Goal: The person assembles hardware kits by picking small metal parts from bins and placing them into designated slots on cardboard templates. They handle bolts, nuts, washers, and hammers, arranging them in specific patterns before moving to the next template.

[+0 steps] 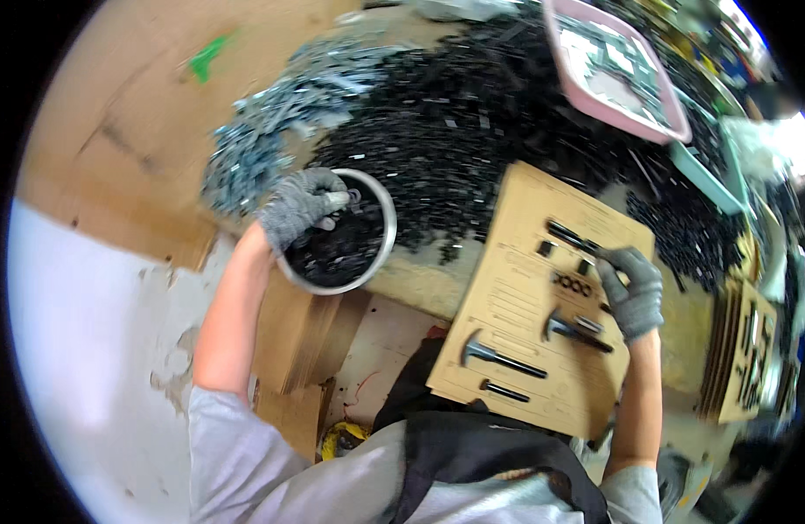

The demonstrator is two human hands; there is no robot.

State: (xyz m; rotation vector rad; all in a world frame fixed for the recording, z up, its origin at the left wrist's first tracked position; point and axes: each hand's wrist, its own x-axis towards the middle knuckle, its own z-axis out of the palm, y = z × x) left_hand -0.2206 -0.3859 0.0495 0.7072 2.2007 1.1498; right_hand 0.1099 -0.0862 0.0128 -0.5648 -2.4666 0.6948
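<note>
My left hand (302,205), in a grey knit glove, reaches into a round metal bowl (380,253) of small black parts and pinches a small piece at its rim. My right hand (634,293), also gloved, rests on a brown cardboard sheet (516,297) on my lap, fingers closed on a thin black rod-like part (573,237). The cardboard has cut-out slots holding black tools: two hammer-shaped pieces (498,356), short bars and small rings (571,285).
A large heap of black parts (455,113) and a pile of silvery metal pieces (271,131) cover the wooden table. A pink tray (616,113) sits at the back right. A stack of filled cardboard sheets (747,349) stands at the right. Flat cardboard lies below the bowl.
</note>
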